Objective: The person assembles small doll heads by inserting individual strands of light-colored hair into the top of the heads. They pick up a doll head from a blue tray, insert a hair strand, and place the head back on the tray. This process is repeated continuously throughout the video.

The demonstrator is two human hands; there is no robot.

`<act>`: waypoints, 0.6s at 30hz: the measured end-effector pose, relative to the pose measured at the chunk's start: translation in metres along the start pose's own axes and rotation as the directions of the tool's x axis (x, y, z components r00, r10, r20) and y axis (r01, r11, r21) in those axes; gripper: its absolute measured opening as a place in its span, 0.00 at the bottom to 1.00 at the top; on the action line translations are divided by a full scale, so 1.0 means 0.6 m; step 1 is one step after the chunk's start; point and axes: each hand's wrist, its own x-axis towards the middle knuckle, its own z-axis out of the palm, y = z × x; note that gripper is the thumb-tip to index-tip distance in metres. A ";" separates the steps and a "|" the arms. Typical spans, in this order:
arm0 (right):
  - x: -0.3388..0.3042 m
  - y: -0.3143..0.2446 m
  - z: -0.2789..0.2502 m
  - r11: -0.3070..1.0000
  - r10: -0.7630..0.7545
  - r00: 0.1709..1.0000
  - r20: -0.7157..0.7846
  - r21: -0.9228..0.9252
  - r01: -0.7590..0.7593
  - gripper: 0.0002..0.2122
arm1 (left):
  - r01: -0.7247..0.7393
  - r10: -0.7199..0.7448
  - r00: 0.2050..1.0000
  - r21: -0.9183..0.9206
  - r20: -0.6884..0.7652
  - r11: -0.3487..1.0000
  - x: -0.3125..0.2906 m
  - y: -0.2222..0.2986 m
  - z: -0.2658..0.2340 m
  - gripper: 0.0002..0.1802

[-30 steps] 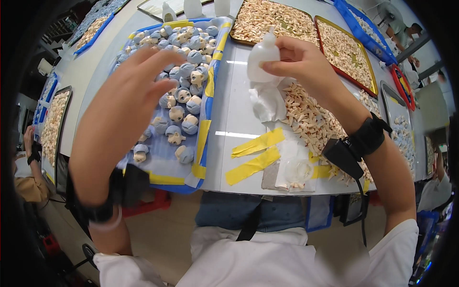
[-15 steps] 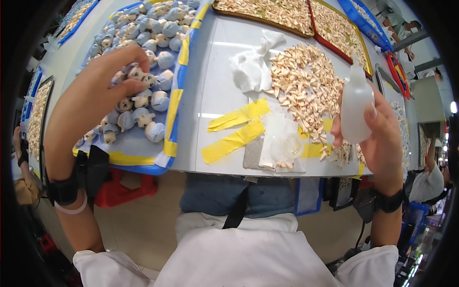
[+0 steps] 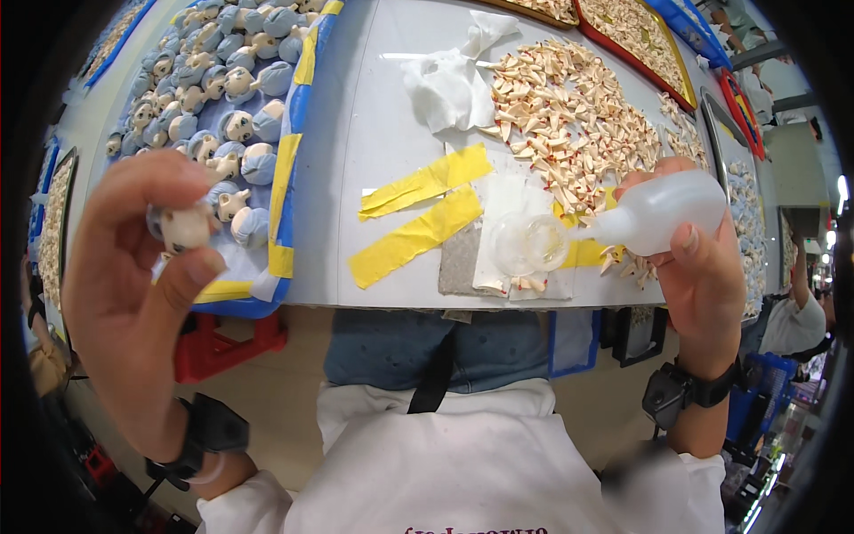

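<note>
Pale table [image 3: 366, 116] above beige floor [image 3: 286, 411]

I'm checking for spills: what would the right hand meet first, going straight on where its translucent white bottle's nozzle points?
Probably the small clear round dish, just left of the nozzle, though depth is unclear.

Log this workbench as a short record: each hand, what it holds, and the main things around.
Left hand: pinching a small doll head, slightly blurred
Right hand: gripping a translucent squeeze bottle
Bottle pose: tilted on its side, nozzle pointing left toward a clear round dish
Left side: blue tray edged with yellow tape, bearing many blue-haired heads
Beyond dish: loose pile of small pale pointed pieces
Left of pile: crumpled white cloth or tissue
Nozzle touching dish: cannot tell
</note>
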 end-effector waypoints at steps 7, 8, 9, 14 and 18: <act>0.001 -0.016 0.004 0.963 -0.114 0.994 -0.001 -0.245 0.110 0.23 | 0.096 -0.120 0.985 -0.183 -0.121 0.978 -0.017 -0.024 0.056 0.17; 0.000 -0.019 0.006 0.937 -0.153 0.988 0.005 -0.316 0.147 0.22 | 0.093 -0.117 0.985 -0.189 -0.126 0.978 -0.017 -0.026 0.057 0.17; 0.000 -0.022 0.008 0.922 -0.184 0.983 0.028 -0.342 0.182 0.22 | 0.087 -0.112 0.985 -0.181 -0.131 0.980 -0.018 -0.028 0.056 0.17; -0.006 -0.043 0.016 0.811 -0.298 0.952 0.067 -0.508 0.290 0.21 | 0.105 -0.125 0.986 -0.173 -0.107 0.979 -0.016 -0.031 0.044 0.22; -0.006 -0.047 0.019 0.764 -0.317 0.945 0.078 -0.570 0.303 0.21 | 0.102 -0.119 0.983 -0.123 -0.137 0.987 -0.018 -0.033 0.046 0.23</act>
